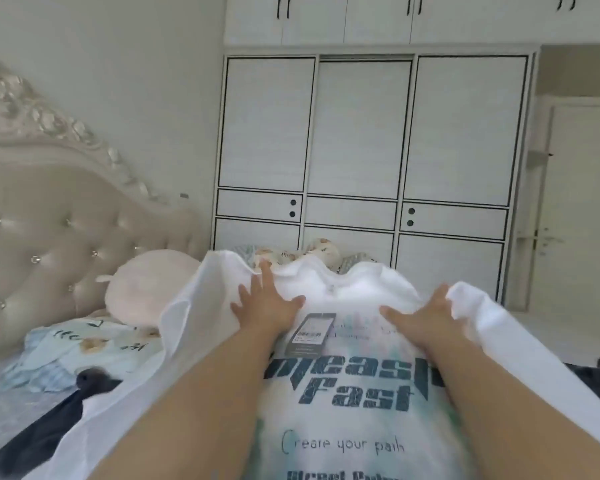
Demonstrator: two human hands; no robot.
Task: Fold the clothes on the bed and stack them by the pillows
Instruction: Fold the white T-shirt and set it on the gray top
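Observation:
A white T-shirt (pixel 347 427) with dark printed lettering lies spread in front of me, its collar end raised at the far side. A grey hang tag (pixel 310 334) rests on its chest. My left hand (pixel 267 306) lies flat with spread fingers on the left shoulder area. My right hand (pixel 421 315) rests flat on the right shoulder area, its fingertips at a raised fold of the cloth. A pink round pillow (pixel 142 289) sits at the left by the headboard.
A tufted beige headboard (pixel 49 244) stands at the left. A dark garment (pixel 49 424) lies under the shirt's left edge, near a light blue printed blanket (pixel 73 348). A patterned pillow (pixel 312 251) lies beyond the shirt. White wardrobes (pixel 361 150) fill the far wall.

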